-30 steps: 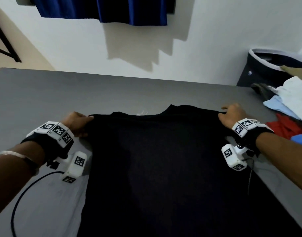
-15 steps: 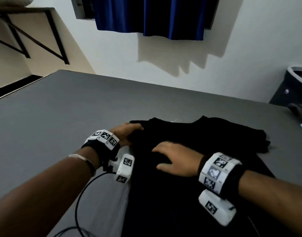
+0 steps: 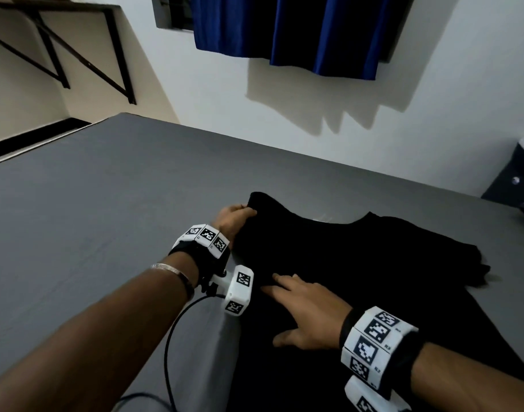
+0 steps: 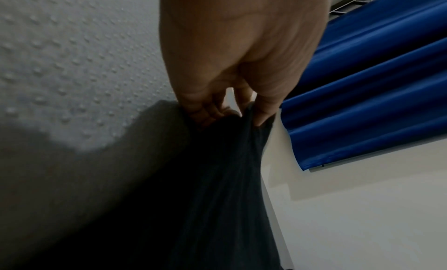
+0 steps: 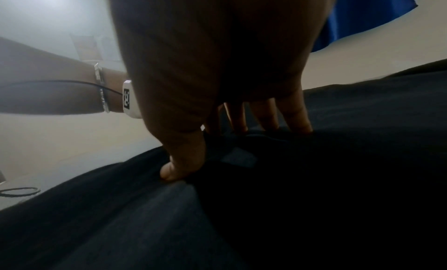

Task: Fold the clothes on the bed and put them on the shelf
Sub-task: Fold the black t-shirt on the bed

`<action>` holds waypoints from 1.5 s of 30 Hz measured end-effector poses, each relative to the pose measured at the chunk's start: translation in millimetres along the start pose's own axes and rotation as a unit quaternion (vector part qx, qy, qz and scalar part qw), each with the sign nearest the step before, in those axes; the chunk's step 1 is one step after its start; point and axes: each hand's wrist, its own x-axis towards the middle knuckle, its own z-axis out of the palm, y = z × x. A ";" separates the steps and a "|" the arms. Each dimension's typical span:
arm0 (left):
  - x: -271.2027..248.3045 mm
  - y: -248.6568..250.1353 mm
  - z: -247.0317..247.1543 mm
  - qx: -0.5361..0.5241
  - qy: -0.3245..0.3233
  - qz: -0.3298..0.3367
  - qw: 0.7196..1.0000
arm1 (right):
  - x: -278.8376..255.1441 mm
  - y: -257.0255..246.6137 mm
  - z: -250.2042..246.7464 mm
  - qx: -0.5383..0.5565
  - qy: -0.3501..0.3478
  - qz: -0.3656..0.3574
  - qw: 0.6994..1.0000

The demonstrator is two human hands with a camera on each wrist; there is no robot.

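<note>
With the shirt [image 3: 359, 278] lying on the bed [image 3: 106, 203], the left hand [image 3: 234, 217] pinched its far-left shoulder and the right hand [image 3: 308, 310] pressed flat near the left edge; a slipping palm risked a crooked fold.

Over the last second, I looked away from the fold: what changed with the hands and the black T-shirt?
The right hand let go of the black T-shirt's right shoulder and crossed to the shirt's left side, where it now presses flat, fingers straight. The left hand lifted the left shoulder, which now stands up off the grey bed. Its pinch on that shoulder stayed, and the rest of the shirt stayed flat.
</note>
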 end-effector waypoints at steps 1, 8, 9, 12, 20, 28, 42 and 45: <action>2.8 1.8 -1.5 0.001 0.003 0.023 1.000 | 0.0 -0.2 0.4 -0.001 0.005 -0.001 1.000; 16.2 16.9 -6.7 0.088 -0.029 0.138 0.986 | 1.6 0.9 -0.4 -0.007 0.021 -0.014 1.000; 19.8 18.6 -9.5 0.146 -0.049 0.144 0.978 | 1.6 1.0 0.0 -0.007 0.021 -0.014 1.000; 20.6 23.1 -17.3 0.366 -0.134 0.122 0.913 | 1.7 1.2 2.0 -0.009 0.022 -0.013 1.000; 25.6 20.1 -12.8 0.506 -0.087 0.142 0.846 | 5.1 3.3 4.8 -0.014 0.029 -0.018 0.999; 15.6 16.8 4.3 0.607 -0.125 0.178 0.764 | 8.9 5.1 8.3 -0.016 0.033 -0.013 0.999; 9.9 39.5 11.4 0.684 -0.245 0.026 0.687 | 7.3 6.5 9.6 -0.026 0.047 -0.027 0.998; 8.4 41.9 12.8 0.682 -0.291 0.006 0.671 | 7.0 7.3 10.0 -0.023 0.047 -0.029 0.998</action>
